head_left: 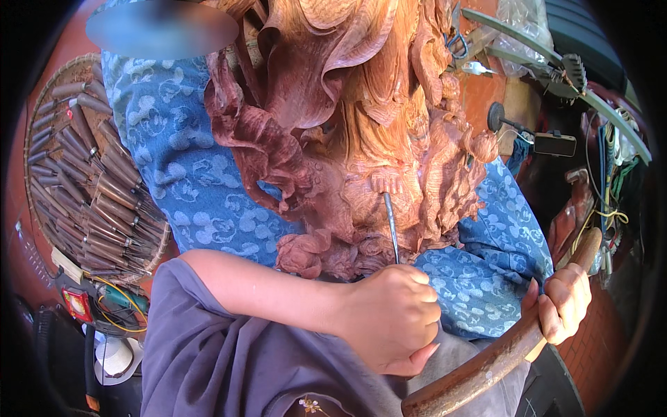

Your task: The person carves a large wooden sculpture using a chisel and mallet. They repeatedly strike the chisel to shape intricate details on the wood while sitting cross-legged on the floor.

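Observation:
My left hand (396,316) is closed in a fist around a carving chisel, its handle hidden inside the fingers. The chisel's thin steel blade (392,229) points away from me, and its tip meets the small carved fingers or toes on a reddish wood carving (326,160). Flowing folds, long grooved strands and rose-like shapes cover the carving, which rests over blue patterned cloth (201,187) across my legs. Off to the right, my right hand (564,306) grips a long, slightly curved wooden club (479,372). Its thick end lies low, near my left fist but apart from it.
A round woven basket (35,104) at left holds many wood-handled chisels (104,201). Below it are a green power tool (128,299) with a yellow cord and a white hat (114,358). At right stand a phone (554,144) on a holder, a metal frame (611,118) and a plastic bag (517,35).

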{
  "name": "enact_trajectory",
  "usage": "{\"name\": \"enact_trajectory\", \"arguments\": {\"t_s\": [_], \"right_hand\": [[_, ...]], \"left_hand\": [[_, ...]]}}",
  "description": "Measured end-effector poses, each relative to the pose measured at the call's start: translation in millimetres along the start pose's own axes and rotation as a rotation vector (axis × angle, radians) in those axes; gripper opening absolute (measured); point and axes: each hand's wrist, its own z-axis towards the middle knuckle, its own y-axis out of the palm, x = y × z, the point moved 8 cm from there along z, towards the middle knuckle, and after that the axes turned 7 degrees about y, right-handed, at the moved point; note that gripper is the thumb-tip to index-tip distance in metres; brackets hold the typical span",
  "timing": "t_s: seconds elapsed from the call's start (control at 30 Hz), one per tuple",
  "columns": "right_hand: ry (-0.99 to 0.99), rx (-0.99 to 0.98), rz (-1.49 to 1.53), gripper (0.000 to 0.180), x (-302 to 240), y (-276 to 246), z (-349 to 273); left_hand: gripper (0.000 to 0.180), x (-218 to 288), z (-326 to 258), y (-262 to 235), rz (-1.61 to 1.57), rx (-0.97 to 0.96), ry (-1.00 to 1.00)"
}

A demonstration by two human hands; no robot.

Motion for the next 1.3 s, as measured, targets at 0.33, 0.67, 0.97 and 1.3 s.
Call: {"name": "enact_trajectory", "arguments": {"t_s": [0.33, 0.67, 0.97, 1.3], "right_hand": [[-0.001, -0.015, 0.016, 0.033, -0.9, -0.4, -3.7], [-0.061, -0.039, -0.113, 0.032, -10.3, -14.8, -13.6], [-0.033, 0.058, -0.064, 0.029, -5.7, -10.8, -16.9], [-0.006, 0.028, -0.052, 0.031, -9.2, -7.8, -6.1]], "left_hand": [[0.027, -3.6, 4.2, -2.2, -0.034, 0.025, -0.027], [0.027, -5.0, 10.4, -4.8, -0.071, 0.107, -0.063], [0.024, -8.0, 8.9, -8.7, -0.069, 0.084, -0.049], [0.027, -6.8, 13.7, -13.3, -0.122, 0.066, -0.072]]}}
